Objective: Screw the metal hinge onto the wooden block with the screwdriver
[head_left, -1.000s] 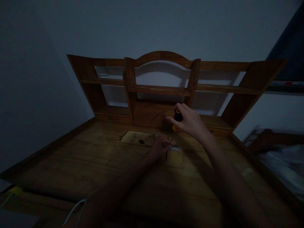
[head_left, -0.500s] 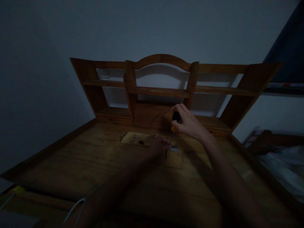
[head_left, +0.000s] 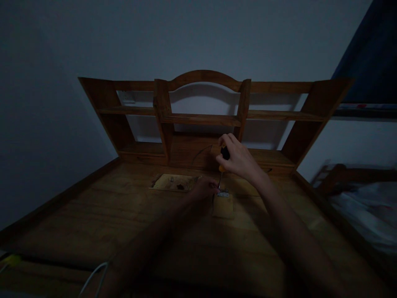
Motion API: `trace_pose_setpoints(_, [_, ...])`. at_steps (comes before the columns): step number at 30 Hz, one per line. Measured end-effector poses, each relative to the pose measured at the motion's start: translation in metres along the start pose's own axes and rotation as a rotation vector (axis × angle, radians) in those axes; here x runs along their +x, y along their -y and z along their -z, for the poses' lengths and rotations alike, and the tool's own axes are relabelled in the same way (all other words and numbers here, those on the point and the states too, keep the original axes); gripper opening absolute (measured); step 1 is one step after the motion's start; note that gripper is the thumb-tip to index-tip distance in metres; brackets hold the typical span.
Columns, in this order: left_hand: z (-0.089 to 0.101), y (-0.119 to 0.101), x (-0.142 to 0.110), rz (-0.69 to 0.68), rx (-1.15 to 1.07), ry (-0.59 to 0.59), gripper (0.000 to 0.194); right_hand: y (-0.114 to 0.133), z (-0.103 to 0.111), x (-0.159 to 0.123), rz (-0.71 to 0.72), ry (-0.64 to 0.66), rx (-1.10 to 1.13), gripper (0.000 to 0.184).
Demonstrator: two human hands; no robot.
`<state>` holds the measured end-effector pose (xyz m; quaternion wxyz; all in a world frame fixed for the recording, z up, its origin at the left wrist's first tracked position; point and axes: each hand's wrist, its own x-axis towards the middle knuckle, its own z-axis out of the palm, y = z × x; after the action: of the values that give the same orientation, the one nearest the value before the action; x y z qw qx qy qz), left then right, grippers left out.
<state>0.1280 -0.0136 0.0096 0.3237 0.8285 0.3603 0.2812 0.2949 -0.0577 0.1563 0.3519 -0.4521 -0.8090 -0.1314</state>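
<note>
In the dim head view my right hand (head_left: 237, 159) is closed around the black and yellow handle of a screwdriver (head_left: 221, 167). The shaft points down, its tip at a small metal hinge (head_left: 223, 193). This hinge lies at the far edge of a small square wooden board (head_left: 223, 207) on the desk top. My left hand (head_left: 205, 187) is beside the hinge, fingers pinched close to the screwdriver's tip. What those fingers hold is too small and dark to make out.
A wooden shelf unit (head_left: 201, 120) stands along the desk's back edge against the wall. A shallow wooden tray-like piece (head_left: 173, 182) with small dark bits lies left of my hands. A white cable (head_left: 96, 273) curves at the lower left. Pale plastic bags (head_left: 366, 211) are at the right.
The whole view has shifted slightly, so the scene sits further left. My right hand stays on the screwdriver with its grip slightly changed; my left hand stays by the hinge.
</note>
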Motion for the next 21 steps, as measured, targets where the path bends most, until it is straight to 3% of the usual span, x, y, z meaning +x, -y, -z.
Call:
trace_pose_setpoints(7, [-0.005, 0.007, 0.0, -0.173, 0.269, -0.018, 0.007, 0.0, 0.0, 0.002, -0.003, -0.014, 0.059, 0.02])
trace_pose_setpoints(15, [-0.017, 0.012, -0.001, -0.226, 0.427, 0.006, 0.008, -0.003, -0.003, 0.002, 0.013, -0.057, 0.097, 0.022])
trace_pose_setpoints(17, [-0.017, 0.009, -0.002, -0.259, 0.435, -0.001, 0.01, -0.008, 0.007, 0.004, 0.016, -0.124, 0.097, 0.021])
trace_pose_setpoints(21, [-0.015, 0.0, -0.002, -0.348, 0.497, 0.031, 0.014, -0.023, 0.048, 0.002, -0.093, -0.406, 0.028, 0.02])
